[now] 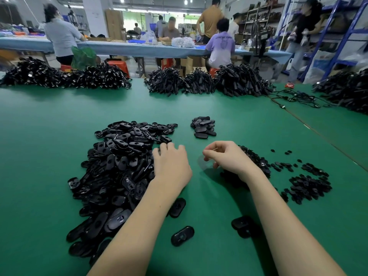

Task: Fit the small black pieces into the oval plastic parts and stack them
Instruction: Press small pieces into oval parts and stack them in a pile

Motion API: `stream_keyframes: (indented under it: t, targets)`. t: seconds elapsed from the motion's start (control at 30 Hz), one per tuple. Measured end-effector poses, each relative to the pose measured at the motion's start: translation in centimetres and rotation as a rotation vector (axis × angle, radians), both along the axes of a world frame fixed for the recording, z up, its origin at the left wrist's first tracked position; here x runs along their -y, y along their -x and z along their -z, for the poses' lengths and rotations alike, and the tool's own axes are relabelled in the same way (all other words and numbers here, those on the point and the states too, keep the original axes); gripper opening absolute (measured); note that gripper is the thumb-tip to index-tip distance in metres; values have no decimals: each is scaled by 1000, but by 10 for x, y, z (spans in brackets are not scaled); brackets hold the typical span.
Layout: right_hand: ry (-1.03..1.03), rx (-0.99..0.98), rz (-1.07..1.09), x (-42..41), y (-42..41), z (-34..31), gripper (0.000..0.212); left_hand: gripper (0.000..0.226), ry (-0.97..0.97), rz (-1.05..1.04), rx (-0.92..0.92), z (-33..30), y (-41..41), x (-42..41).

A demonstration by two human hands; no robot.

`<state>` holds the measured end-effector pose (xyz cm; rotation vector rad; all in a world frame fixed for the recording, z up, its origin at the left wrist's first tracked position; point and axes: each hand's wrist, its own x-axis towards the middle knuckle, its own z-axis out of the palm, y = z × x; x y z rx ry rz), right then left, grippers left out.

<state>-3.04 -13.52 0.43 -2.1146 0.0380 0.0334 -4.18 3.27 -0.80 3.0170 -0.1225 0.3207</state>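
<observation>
Two bare forearms reach over a green table (49,136) where a worker fits small black pieces into oval plastic parts. Landmark is the big oval heap (121,166): the left hand (171,166) rests on its right edge, fingers curled down among the ovals, though whether it has hold of one cannot be told. Right of the heap, the right hand (227,156) hovers with fingertips pinched together; anything between them is too small to see. Beyond that hand lie the small pieces (306,184). Behind the heap's right side sits a short stack (203,127). Judged step: picking up the next pair; next comes seating piece in oval, then stacking.
</observation>
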Motion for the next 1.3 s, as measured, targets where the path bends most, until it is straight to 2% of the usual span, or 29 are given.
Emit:
stream_keyframes:
  t: [0.07,0.13,0.27,0.43,0.73,0.77,0.83,0.93,1.07,1.1,1.17,1.23,1.3]
  targets:
    - [31,4,-31,-2,0,0,7,36,-67,-35,-82,4,2,-1]
    - [48,1,-61,-4,0,1,7,35,-104,-34,-84,6,2,-2]
    - [59,-4,-85,-6,0,3,7,30,-26,-13,-14,4,-3,-8]
    - [62,-7,-90,-5,-1,1,8,35,99,-10,84,7,-4,-12]
    - [91,2,-95,-4,1,-1,7,17,120,7,238,6,-1,-8]
    - [101,5,-94,-4,0,-2,7,15,177,28,262,5,-1,-7]
    - [131,18,-90,-3,0,-4,7,12,417,52,257,0,1,-3]
    - [210,39,-67,2,1,-9,6,9,889,73,45,-6,2,7]
    - [511,60,37,11,0,-17,4,12,1365,56,-267,-7,2,12]
    - [572,54,60,13,1,-19,3,12,1452,49,-309,-6,2,12]
    - [682,23,73,15,2,-23,17,11,1568,28,-350,-5,1,12]
    - [777,-26,63,16,2,-23,31,12,1624,12,-375,-4,1,11]
    - [805,-69,69,15,3,-20,33,14,1647,7,-397,-3,1,11]
